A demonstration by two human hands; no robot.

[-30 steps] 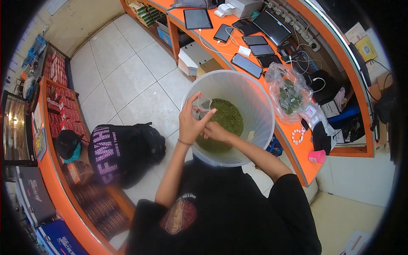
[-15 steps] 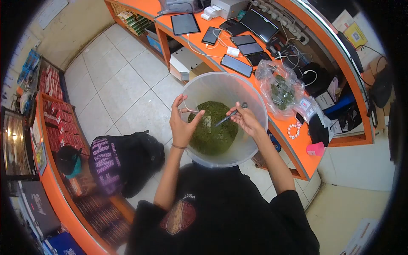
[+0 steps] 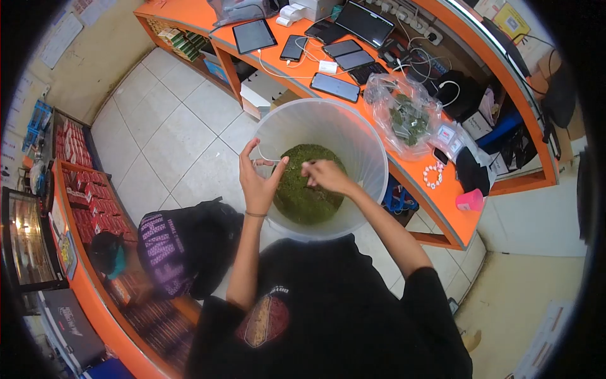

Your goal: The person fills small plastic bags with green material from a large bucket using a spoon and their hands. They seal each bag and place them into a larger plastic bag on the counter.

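Observation:
A large translucent plastic tub (image 3: pixel 371 145) stands in front of my body, with finely shredded green leaf material (image 3: pixel 306 205) in its bottom. My left hand (image 3: pixel 260 183) is over the tub's left side, its thumb and fingers set apart around the curved edge of clear plastic, which looks like a small bag. My right hand (image 3: pixel 328 175) reaches down into the tub, fingers closed just above the shreds. The dark slim tool it held a moment ago is mostly hidden by the hand now; its kind does not show clearly.
An orange counter (image 3: pixel 287 69) carries phones, a tablet (image 3: pixel 254 36), cables and a clear bag of green leaves (image 3: pixel 407 120). A pink cup (image 3: pixel 469 200) sits at its near end. On the left, a person in a dark top (image 3: pixel 189 246) is beside shelves of red packs (image 3: pixel 101 202).
My right hand has moved down and left over the green shreds, and its tool has gone mostly from sight. The left hand keeps its hold. The whole view has shifted slightly.

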